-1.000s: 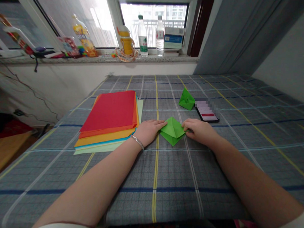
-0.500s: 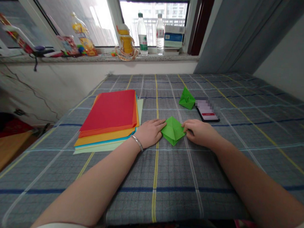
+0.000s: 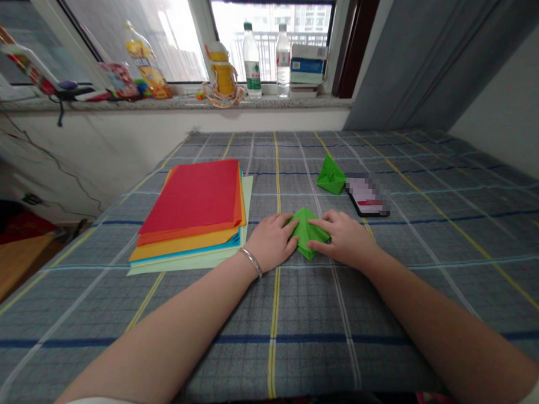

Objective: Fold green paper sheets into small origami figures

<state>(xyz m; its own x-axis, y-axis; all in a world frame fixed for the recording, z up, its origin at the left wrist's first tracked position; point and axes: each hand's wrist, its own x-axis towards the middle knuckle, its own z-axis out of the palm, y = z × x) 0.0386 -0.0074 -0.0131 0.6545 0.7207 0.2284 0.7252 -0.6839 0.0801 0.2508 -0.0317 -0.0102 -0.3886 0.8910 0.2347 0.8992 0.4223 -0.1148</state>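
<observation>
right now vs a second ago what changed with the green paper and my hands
The left hand and right hand have moved inward, and their fingers now rest over both sides of the green paper, which looks folded narrower. The stack of coloured paper, the small green fold and the phone stayed put.

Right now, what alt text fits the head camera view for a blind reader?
The left hand and right hand touch a folded green paper on a plaid cloth. A stack of coloured paper lies left; another green fold and a phone lie beyond.
</observation>
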